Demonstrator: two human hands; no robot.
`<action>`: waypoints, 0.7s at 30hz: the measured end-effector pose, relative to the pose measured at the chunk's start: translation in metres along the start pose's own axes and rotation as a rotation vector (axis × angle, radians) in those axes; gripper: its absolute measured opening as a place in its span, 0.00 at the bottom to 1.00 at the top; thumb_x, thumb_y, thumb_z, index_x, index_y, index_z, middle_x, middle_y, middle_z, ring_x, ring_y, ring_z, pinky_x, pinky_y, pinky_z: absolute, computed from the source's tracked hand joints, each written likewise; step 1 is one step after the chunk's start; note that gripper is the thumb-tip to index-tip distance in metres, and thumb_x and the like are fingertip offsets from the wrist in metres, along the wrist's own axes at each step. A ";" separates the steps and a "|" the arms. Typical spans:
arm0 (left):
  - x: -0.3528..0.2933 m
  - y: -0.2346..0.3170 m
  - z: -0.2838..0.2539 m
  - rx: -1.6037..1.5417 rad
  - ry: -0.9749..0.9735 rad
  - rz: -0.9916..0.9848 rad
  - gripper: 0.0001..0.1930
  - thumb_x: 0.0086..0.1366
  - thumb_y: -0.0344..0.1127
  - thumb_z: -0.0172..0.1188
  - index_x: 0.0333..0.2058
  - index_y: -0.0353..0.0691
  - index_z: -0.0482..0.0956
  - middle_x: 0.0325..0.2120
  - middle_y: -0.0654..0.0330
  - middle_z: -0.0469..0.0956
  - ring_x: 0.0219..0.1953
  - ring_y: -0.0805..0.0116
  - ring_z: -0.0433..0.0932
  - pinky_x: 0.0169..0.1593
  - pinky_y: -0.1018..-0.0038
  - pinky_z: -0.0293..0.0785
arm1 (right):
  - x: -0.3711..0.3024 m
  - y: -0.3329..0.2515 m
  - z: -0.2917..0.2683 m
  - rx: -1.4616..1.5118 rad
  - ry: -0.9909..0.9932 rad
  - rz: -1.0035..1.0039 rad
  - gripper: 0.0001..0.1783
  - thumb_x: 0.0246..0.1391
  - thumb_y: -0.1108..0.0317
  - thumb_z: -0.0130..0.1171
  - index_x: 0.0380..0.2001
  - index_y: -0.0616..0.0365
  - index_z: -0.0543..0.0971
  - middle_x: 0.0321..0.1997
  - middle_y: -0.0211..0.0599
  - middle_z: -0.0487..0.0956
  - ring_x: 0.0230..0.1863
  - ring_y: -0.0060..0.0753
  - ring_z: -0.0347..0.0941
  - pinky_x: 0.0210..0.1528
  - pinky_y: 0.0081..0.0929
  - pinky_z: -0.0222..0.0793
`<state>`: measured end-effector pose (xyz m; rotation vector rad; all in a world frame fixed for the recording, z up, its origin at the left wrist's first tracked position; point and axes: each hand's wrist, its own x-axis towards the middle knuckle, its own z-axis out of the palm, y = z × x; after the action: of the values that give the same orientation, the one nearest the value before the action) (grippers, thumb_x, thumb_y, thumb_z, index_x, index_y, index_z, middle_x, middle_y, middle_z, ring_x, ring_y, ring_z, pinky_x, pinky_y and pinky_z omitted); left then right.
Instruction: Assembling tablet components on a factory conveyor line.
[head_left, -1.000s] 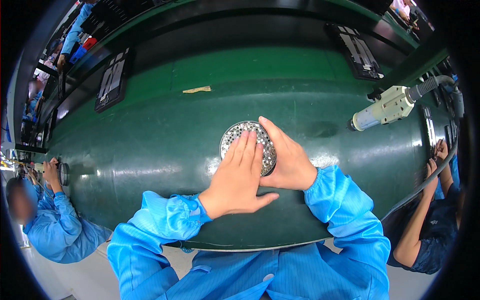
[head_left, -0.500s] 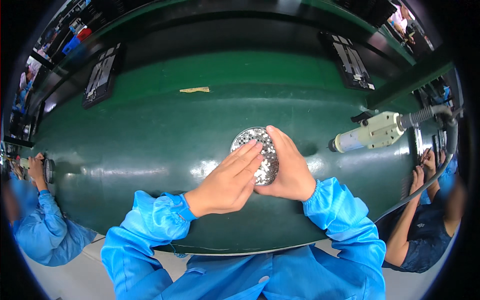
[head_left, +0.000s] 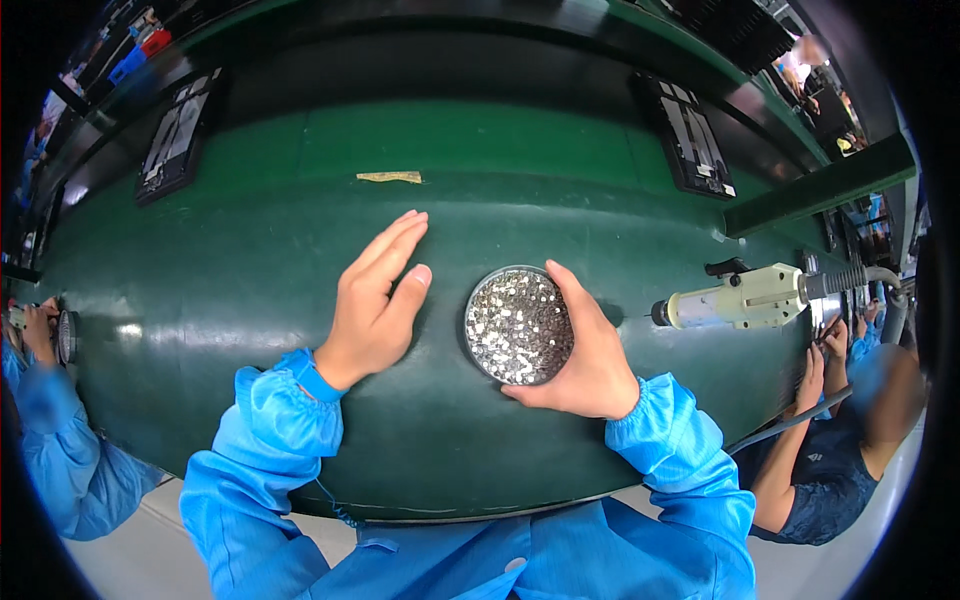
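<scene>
A round, shallow dish [head_left: 518, 327] full of small shiny metal pieces, probably screws, sits over the middle of the green bench. My right hand [head_left: 585, 355] grips its right side, thumb at the near rim and fingers at the far rim. To the left of the dish, my left hand [head_left: 378, 305] is held over the bench with fingers stretched forward and thumb apart. It holds nothing. A pale electric screwdriver [head_left: 740, 298] lies to the right of my right hand, its tip pointing left toward the dish.
Beyond my hands a yellowish strip [head_left: 390, 177] lies on the green bench [head_left: 480, 450]. Dark framed panels stand at the far left [head_left: 178, 140] and far right [head_left: 690, 135]. A grey cable [head_left: 790, 420] runs down the right side. Co-workers sit at both ends.
My left hand has lifted off the metal pieces and moved left, away from the dish. My right hand still holds the dish, which now shows its whole contents.
</scene>
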<state>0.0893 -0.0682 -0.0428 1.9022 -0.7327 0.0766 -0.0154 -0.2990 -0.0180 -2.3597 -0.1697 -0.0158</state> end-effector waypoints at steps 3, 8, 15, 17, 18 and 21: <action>0.000 -0.011 0.000 -0.054 0.006 -0.074 0.19 0.64 0.28 0.53 0.52 0.26 0.72 0.53 0.42 0.72 0.58 0.49 0.71 0.61 0.67 0.64 | 0.012 0.002 0.006 0.094 0.004 0.006 0.65 0.22 0.62 0.80 0.65 0.62 0.54 0.62 0.54 0.65 0.63 0.52 0.64 0.65 0.38 0.61; 0.000 -0.016 0.003 -0.055 0.001 -0.115 0.18 0.65 0.29 0.53 0.52 0.26 0.72 0.53 0.43 0.73 0.56 0.51 0.73 0.59 0.68 0.66 | 0.002 0.025 0.014 0.233 0.054 -0.053 0.64 0.22 0.62 0.80 0.65 0.61 0.54 0.61 0.53 0.65 0.63 0.52 0.63 0.65 0.39 0.59; -0.004 -0.016 0.002 -0.046 -0.016 -0.106 0.18 0.65 0.31 0.53 0.52 0.27 0.72 0.53 0.45 0.73 0.56 0.52 0.73 0.58 0.68 0.66 | 0.004 0.045 0.020 0.277 0.120 -0.200 0.66 0.22 0.66 0.81 0.66 0.57 0.51 0.67 0.54 0.57 0.68 0.52 0.56 0.68 0.39 0.55; -0.006 -0.016 0.003 -0.062 -0.018 -0.112 0.18 0.65 0.31 0.53 0.52 0.28 0.72 0.53 0.45 0.73 0.56 0.52 0.73 0.59 0.68 0.66 | 0.008 0.044 0.020 0.222 0.136 -0.228 0.63 0.22 0.66 0.81 0.64 0.55 0.54 0.68 0.57 0.54 0.69 0.58 0.53 0.68 0.43 0.54; -0.006 -0.017 0.004 -0.070 -0.011 -0.124 0.19 0.65 0.31 0.53 0.52 0.28 0.73 0.53 0.45 0.73 0.56 0.52 0.73 0.59 0.68 0.66 | 0.005 0.046 0.019 0.200 0.151 -0.258 0.62 0.22 0.66 0.81 0.64 0.55 0.55 0.68 0.58 0.53 0.69 0.60 0.52 0.68 0.44 0.54; -0.006 -0.019 0.003 -0.024 -0.019 -0.104 0.19 0.65 0.31 0.54 0.52 0.28 0.73 0.53 0.45 0.73 0.56 0.53 0.73 0.59 0.69 0.66 | -0.006 0.046 0.017 0.125 0.230 -0.183 0.62 0.22 0.67 0.80 0.63 0.54 0.56 0.68 0.60 0.52 0.68 0.63 0.52 0.67 0.47 0.53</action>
<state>0.0933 -0.0630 -0.0620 1.9170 -0.6437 -0.0153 -0.0160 -0.3204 -0.0624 -2.1912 -0.2652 -0.3527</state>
